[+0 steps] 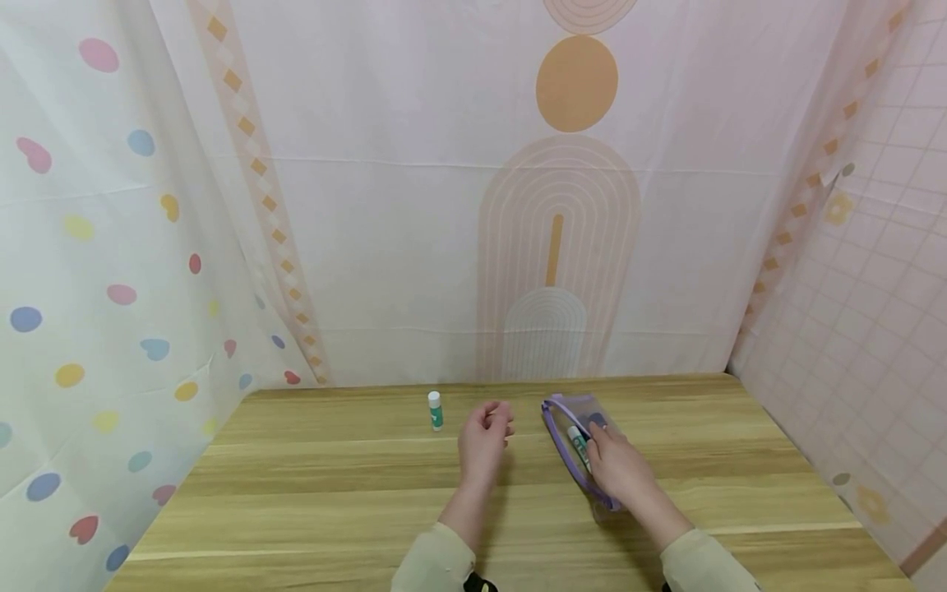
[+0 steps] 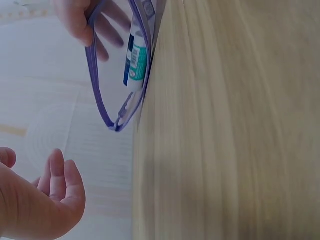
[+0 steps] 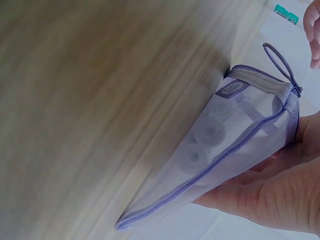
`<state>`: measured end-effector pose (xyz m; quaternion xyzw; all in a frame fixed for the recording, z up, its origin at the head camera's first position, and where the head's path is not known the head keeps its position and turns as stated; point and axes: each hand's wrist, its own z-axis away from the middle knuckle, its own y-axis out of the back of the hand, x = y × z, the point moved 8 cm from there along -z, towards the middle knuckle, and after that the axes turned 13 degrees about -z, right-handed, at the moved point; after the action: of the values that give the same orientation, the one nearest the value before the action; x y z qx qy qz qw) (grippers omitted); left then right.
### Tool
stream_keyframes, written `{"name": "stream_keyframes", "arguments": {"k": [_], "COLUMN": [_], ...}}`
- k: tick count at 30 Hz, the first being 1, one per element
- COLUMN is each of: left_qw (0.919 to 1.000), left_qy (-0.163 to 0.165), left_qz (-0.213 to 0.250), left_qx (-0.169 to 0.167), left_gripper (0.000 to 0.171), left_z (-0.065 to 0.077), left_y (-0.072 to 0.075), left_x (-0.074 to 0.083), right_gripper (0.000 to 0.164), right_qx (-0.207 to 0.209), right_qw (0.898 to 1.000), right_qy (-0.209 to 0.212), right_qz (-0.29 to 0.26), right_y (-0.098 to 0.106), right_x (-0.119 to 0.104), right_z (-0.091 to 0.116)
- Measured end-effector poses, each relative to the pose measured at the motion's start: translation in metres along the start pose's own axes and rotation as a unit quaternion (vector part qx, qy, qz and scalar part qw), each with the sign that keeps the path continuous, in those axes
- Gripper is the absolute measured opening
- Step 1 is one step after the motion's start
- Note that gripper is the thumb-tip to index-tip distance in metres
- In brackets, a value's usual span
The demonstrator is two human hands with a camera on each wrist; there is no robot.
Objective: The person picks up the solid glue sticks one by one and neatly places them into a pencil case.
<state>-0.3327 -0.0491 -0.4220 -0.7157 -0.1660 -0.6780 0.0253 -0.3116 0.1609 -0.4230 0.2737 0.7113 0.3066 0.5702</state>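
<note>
A purple mesh zip pouch (image 3: 235, 145) lies at the right of the table, its zipped mouth spread wide. My right hand (image 1: 621, 470) grips its far rim, thumb on the outer side and fingers inside the mouth in the left wrist view. Inside lie a green-and-white glue stick (image 2: 137, 66) and a dark blue tube (image 2: 128, 57) beside it. Round ends show through the mesh in the right wrist view. My left hand (image 1: 482, 442) hovers left of the pouch, fingers loosely curled, holding nothing. Left of that hand, another green glue stick (image 1: 436, 413) with a white cap stands upright.
The wood-grain table (image 1: 311, 477) ends at a patterned cloth backdrop (image 1: 399, 271). Cloths also hang along the left and right sides. A purple wrist loop (image 3: 280, 60) dangles from the pouch's zip end.
</note>
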Motion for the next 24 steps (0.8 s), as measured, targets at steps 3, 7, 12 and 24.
{"name": "stream_keyframes", "arguments": {"k": [3,7,12,24], "left_qw": [0.9998,0.999,0.996,0.9926], "left_qy": [-0.007,-0.011,-0.017,-0.019], "left_qz": [-0.011,-0.035,-0.071,-0.087], "left_qx": [0.012,0.024,0.051,0.083], "left_gripper": [0.035,0.038,0.036,0.034], "left_z": [-0.002,-0.003,-0.006,-0.02], "left_y": [0.006,0.014,0.025,0.052], "left_x": [-0.001,-0.002,-0.002,-0.005], "right_gripper": [0.042,0.042,0.042,0.043], "right_qx": [0.001,0.0,-0.003,-0.003], "right_qw": [1.0,1.0,1.0,1.0], "right_qy": [0.002,0.003,-0.005,-0.004], "right_qz": [0.0,-0.002,-0.004,-0.003], "right_y": [0.0,-0.001,-0.001,-0.001], "right_x": [0.001,0.001,0.001,0.001], "right_z": [0.0,0.0,0.0,0.0]}}
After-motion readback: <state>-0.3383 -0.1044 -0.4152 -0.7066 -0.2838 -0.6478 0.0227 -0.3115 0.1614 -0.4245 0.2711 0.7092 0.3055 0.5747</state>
